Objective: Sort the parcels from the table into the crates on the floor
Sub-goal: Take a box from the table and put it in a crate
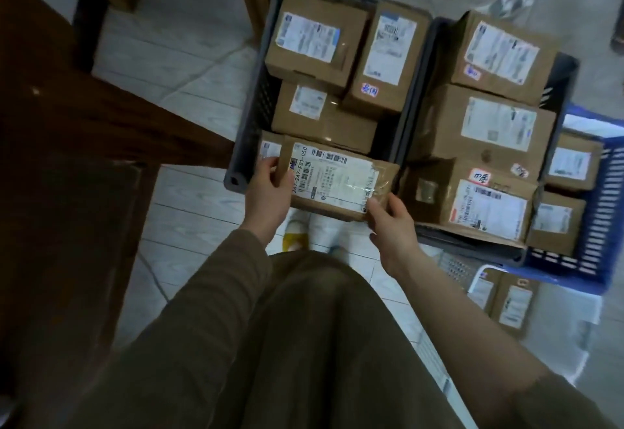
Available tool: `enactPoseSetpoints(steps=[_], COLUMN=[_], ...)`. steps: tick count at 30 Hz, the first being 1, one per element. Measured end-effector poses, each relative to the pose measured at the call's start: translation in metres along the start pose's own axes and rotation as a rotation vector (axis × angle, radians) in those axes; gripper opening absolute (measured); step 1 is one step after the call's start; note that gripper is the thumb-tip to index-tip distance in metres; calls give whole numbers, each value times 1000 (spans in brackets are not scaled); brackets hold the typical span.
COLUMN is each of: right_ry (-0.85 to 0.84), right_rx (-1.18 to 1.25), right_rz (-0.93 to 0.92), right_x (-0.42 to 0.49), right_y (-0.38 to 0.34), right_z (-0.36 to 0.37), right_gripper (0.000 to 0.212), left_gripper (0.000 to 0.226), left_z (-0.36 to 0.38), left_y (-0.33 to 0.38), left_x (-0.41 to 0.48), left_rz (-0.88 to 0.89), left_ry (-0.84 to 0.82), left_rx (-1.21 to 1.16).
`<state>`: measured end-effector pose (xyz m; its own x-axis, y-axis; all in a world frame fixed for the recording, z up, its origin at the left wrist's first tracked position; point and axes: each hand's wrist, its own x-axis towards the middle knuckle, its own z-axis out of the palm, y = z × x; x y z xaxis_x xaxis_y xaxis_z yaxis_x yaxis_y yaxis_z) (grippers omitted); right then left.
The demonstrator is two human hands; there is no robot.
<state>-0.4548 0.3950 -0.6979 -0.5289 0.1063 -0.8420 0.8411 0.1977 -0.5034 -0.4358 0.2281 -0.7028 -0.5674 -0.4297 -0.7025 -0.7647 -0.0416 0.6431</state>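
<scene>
Gripping a flat cardboard parcel (337, 182) by its two short ends, the left hand (268, 192) is closing over the left edge with the thumb on top, while the right hand (391, 222) is pinching the lower right corner, thumb lying on the white shipping label (332, 175). The parcel is hanging label-up over the near end of the grey crate (251, 118), just above the boxes already lying inside it; whether it is touching them cannot be told. Four other labelled cartons are filling that crate. Immediately to the right, a second grey crate (560, 77) is carrying a stack of larger cartons, and beyond it a blue crate (604, 212) is holding smaller boxes. A dark wooden table (67, 108) is occupying the left of the view. Brown sleeves and a yellow slipper (295, 234) are showing over the pale tiled floor (189, 57).
</scene>
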Motion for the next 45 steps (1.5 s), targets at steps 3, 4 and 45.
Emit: enactPoseSetpoints(steps=[3,4,45], right_ry=[26,32,495], right_rx=[0,-1,434], right_rz=[6,-2,246], right_x=[29,37,145], right_y=[13,17,52], right_z=[5,6,39], right_gripper=[43,44,25], left_gripper=[32,32,27], left_z=[17,22,72], left_y=[-29,-37,-94], left_x=[35,45,156], left_rz=[-49,-65,-52], left_ry=[-33,-45,-78], left_rx=[14,15,144])
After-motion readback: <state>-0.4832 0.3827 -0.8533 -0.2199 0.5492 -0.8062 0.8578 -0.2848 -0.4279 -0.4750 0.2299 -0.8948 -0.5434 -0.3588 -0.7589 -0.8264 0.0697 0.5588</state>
